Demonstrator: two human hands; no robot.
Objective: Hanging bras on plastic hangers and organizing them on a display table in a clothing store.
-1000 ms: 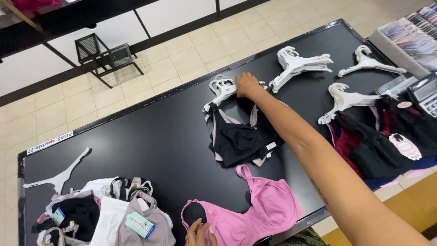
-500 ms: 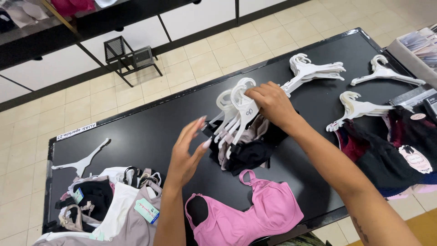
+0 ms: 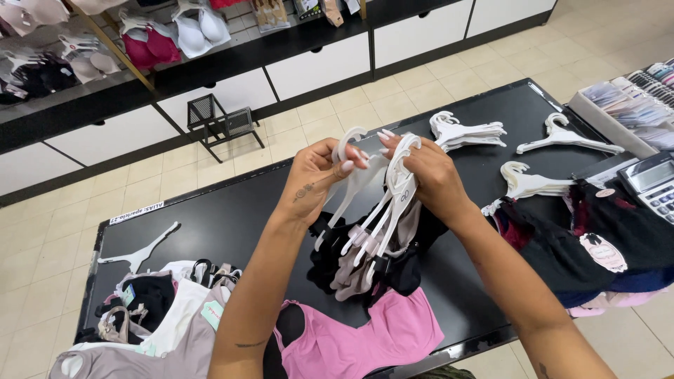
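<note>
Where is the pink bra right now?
The pink bra lies at the black table's near edge, in the head view, just below the raised hangers.

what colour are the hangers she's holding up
White. The bunch of hangers, held between the left hand and right hand, shows clearly in the head view.

Setting: clothing shop, lingerie section. Evidence: long black bench (image 3: 210, 217) on a beige tiled floor (image 3: 63, 231), strewn with bras, some with hang tags (image 3: 600, 251). Loose white plastic hangers (image 3: 469, 131) lie in small stacks. Wall shelf (image 3: 105, 77) behind displays more bras on hangers, white cabinets below. Calculator (image 3: 651, 184) at bench's right end, beside a tray of folded items (image 3: 632, 105).
</note>
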